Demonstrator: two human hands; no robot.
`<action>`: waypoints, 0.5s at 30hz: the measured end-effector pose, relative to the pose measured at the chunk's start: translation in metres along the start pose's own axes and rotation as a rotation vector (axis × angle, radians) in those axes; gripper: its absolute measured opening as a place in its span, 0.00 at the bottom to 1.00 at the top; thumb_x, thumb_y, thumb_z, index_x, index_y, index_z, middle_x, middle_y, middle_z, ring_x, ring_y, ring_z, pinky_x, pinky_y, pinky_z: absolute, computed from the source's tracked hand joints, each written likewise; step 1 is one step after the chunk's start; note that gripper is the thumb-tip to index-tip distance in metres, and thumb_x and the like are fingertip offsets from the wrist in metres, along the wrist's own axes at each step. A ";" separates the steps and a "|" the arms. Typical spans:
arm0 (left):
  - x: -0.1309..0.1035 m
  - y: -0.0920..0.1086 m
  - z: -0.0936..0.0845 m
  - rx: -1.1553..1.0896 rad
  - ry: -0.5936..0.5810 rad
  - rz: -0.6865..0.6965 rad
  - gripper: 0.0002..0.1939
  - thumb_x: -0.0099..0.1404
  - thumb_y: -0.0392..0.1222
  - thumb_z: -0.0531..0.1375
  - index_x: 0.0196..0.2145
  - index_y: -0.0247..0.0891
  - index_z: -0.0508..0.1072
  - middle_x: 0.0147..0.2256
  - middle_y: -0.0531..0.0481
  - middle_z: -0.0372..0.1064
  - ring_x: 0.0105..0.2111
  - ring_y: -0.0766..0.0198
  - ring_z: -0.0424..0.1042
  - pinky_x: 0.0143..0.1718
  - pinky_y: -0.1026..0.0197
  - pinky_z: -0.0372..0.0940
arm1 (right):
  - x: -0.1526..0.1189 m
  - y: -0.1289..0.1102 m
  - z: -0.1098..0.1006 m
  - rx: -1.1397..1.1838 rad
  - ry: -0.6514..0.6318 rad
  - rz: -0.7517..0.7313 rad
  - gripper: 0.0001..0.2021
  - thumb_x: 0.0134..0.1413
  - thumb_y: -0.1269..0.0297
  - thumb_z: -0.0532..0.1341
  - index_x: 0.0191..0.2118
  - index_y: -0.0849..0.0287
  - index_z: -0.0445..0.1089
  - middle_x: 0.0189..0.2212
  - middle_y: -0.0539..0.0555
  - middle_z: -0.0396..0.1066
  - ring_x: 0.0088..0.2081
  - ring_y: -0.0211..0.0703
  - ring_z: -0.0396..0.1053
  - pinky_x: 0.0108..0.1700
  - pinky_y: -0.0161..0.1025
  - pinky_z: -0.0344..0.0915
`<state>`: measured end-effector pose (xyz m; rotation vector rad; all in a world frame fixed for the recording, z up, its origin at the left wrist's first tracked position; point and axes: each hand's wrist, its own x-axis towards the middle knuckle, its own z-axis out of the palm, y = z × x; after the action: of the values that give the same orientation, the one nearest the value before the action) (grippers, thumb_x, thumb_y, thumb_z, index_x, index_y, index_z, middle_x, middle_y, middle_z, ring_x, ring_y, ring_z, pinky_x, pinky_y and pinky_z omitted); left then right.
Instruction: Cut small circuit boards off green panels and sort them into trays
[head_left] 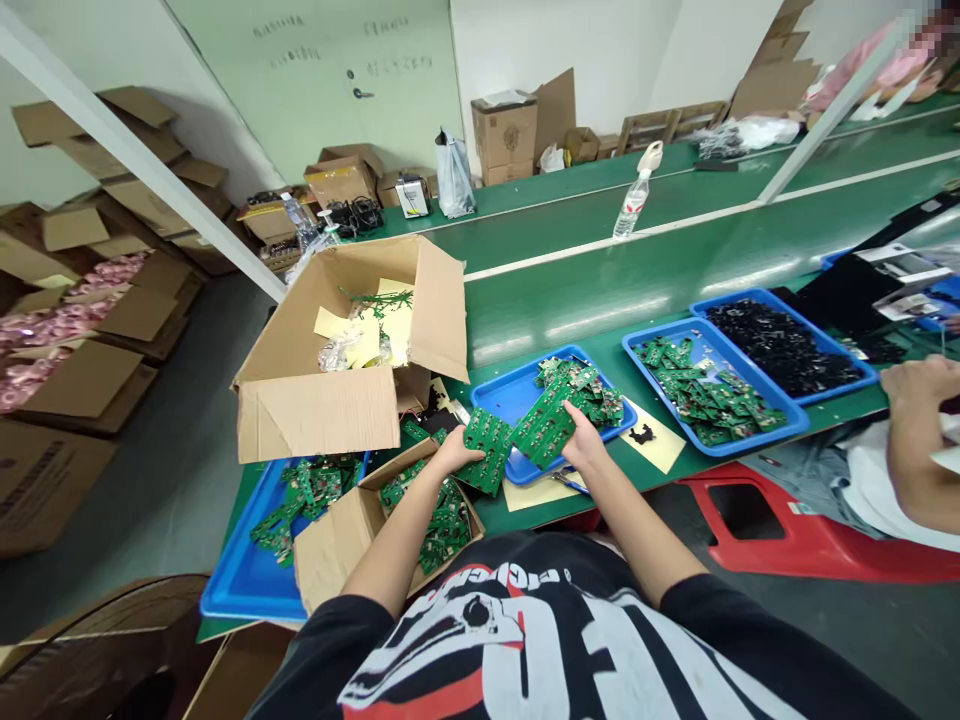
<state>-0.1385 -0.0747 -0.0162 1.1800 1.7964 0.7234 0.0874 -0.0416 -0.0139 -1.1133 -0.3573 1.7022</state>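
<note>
My left hand (451,452) is closed on the edge of a green circuit board (487,450). In my right hand (583,440) is a second green circuit board (541,428), tilted and gripped at its right edge. The two boards meet or overlap slightly at their inner edges; I cannot tell which. Both are held over the front left part of a blue tray (491,392), where more circuit boards (585,388) are piled at the right. Below my left forearm, a small cardboard box (341,545) holds several boards. Pliers (571,483) with blue handles lie by the tray's front edge.
A large open carton (315,415) stands at the left behind a blue tray (240,580) with boards. To the right are a tray of boards (720,450) and a tray of black parts (862,378). A co-worker's hand (919,385) is at the far right, near a red stool (817,555).
</note>
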 end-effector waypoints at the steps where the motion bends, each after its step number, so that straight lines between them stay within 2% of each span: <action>1: 0.002 0.000 0.000 -0.016 0.008 -0.005 0.26 0.26 0.35 0.71 0.27 0.35 0.68 0.33 0.41 0.72 0.41 0.43 0.69 0.44 0.49 0.61 | -0.003 0.003 0.003 0.021 -0.031 0.013 0.16 0.41 0.53 0.62 0.34 0.60 0.70 0.33 0.57 0.75 0.41 0.53 0.71 0.44 0.52 0.67; 3: 0.003 0.002 -0.002 -0.064 0.050 0.002 0.26 0.29 0.39 0.71 0.29 0.35 0.69 0.38 0.38 0.71 0.48 0.42 0.65 0.48 0.49 0.57 | -0.009 0.006 0.008 0.065 -0.085 0.006 0.17 0.43 0.51 0.61 0.35 0.59 0.70 0.35 0.56 0.74 0.43 0.52 0.70 0.45 0.53 0.66; 4: 0.002 0.004 -0.001 -0.101 0.078 0.014 0.25 0.34 0.43 0.70 0.32 0.35 0.69 0.42 0.37 0.69 0.51 0.44 0.62 0.50 0.50 0.56 | -0.011 0.007 0.010 0.091 -0.105 0.000 0.17 0.44 0.50 0.61 0.36 0.58 0.70 0.36 0.56 0.74 0.44 0.52 0.69 0.46 0.53 0.66; 6: -0.005 0.009 0.004 -0.200 0.119 0.044 0.24 0.48 0.50 0.64 0.41 0.35 0.67 0.48 0.37 0.65 0.54 0.50 0.58 0.51 0.53 0.56 | -0.018 0.010 0.017 0.140 -0.126 -0.019 0.17 0.44 0.49 0.60 0.37 0.56 0.70 0.38 0.55 0.73 0.46 0.51 0.68 0.47 0.53 0.65; 8: -0.018 0.017 0.019 -0.316 0.114 0.062 0.23 0.59 0.54 0.54 0.47 0.36 0.64 0.49 0.38 0.65 0.52 0.54 0.63 0.48 0.54 0.60 | -0.026 0.016 0.026 0.179 -0.142 -0.034 0.18 0.45 0.49 0.60 0.38 0.55 0.70 0.40 0.54 0.73 0.48 0.50 0.67 0.48 0.53 0.65; 10: -0.033 0.026 0.037 -0.422 0.063 0.069 0.25 0.60 0.55 0.51 0.48 0.35 0.64 0.44 0.39 0.69 0.46 0.55 0.68 0.44 0.54 0.63 | -0.034 0.025 0.036 0.210 -0.164 -0.037 0.18 0.45 0.49 0.60 0.39 0.55 0.70 0.40 0.54 0.73 0.48 0.50 0.66 0.48 0.52 0.65; 12: -0.045 0.035 0.051 -0.515 0.051 0.069 0.26 0.59 0.55 0.54 0.48 0.34 0.64 0.44 0.39 0.69 0.44 0.56 0.70 0.44 0.55 0.64 | -0.041 0.031 0.042 0.212 -0.169 -0.041 0.18 0.44 0.50 0.61 0.39 0.56 0.70 0.40 0.54 0.73 0.47 0.50 0.67 0.47 0.51 0.66; 15: -0.056 0.045 0.053 -0.802 0.015 -0.022 0.28 0.52 0.54 0.61 0.46 0.33 0.65 0.43 0.40 0.71 0.42 0.55 0.71 0.43 0.53 0.65 | -0.043 0.030 0.036 0.127 -0.145 -0.048 0.17 0.41 0.54 0.64 0.36 0.58 0.69 0.38 0.55 0.73 0.44 0.51 0.69 0.44 0.50 0.68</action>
<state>-0.0612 -0.1079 0.0143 0.6081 1.3041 1.2786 0.0429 -0.0823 0.0065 -0.8856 -0.3584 1.7431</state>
